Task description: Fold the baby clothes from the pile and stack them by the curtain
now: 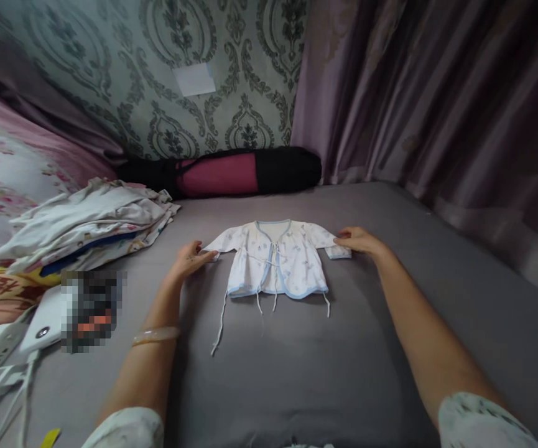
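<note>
Grey sheet (pixel 296 364) fills my feed's centre and bottom; mid-frame on it I see the small white shirt (pixel 296 270) lying flat, sleeves (pixel 318 235) running left to right between the hands. Left hand (pixel 188 260) and right hand (pixel 364 241) each touch a sleeve end, neither clearly nearer; whether they pinch or merely press, I can't tell. Piled clothes (pixel 96 214) lie frame left.

Head camera above grey sheet (pixel 296 367); faces forward, down; white jacket (pixel 249 267) midway, patterned wall (pixel 236 56) beyond.
</note>
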The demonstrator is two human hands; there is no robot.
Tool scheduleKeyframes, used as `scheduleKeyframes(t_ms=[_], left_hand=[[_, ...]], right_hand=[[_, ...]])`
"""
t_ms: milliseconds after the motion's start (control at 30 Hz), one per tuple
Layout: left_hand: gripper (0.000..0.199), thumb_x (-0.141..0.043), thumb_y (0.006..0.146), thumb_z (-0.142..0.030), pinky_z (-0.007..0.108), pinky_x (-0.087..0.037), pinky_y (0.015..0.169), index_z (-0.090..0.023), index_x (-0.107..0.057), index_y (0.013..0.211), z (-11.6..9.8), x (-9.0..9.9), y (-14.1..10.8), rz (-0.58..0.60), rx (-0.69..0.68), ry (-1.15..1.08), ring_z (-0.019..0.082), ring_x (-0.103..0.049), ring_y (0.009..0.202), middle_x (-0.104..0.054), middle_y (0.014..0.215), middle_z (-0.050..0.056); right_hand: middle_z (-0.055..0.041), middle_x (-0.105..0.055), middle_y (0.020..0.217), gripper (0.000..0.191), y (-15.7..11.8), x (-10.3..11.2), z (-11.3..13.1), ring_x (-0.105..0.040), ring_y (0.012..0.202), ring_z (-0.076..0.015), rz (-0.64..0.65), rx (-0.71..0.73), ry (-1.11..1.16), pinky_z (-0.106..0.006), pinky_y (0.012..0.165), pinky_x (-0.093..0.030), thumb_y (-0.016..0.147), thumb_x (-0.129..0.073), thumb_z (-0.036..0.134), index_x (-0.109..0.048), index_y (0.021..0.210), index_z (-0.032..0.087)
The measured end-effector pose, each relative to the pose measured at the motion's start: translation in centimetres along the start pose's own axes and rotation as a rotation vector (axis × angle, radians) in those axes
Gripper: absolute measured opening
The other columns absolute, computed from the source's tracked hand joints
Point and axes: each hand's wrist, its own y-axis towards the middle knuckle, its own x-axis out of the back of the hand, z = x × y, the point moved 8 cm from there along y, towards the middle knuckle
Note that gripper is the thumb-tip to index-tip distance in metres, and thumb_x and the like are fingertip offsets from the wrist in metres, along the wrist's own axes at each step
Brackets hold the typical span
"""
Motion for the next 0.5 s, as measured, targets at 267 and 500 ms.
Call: scheduleKeyframes(t_ms=[267, 500], left_hand=[[0.044, -0.065, 0.067, -0.052, 0.027, -0.04, 0.059, -0.014, -0.064, 0.088, -0.6, -1.0, -0.6, 0.056, 0.089, -0.073, 0.019, -0.058, 0.069, -0.063, 0.072, 0.003], [0.023, -0.05, 0.075, -0.012, 0.037, -0.04, 0.085, -0.018, -0.066, 0.091, -4.9, 3.2, -1.0, -0.406, -0.245, 0.302, 0.027, -0.054, 0.099, -0.061, 0.098, 0.011]], right_hand=[[-0.0115, -0.071, 0.09, 0.033, -0.7, -1.9, -0.1, -0.066, 0.079, -0.025, 0.036, -0.034, -0.14, -0.032, 0.064, -0.049, 0.072, -0.066, 0.025, -0.07, 0.103, 0.016], [-0.0127, -0.065, 0.102, 0.027, -2.4, 1.2, 4.8, -0.057, 0.094, -0.0241, -0.291, 0.436, -0.547, -0.033, 0.078, -0.04, 0.087, -0.047, 0.014, -0.064, 0.108, 0.015]])
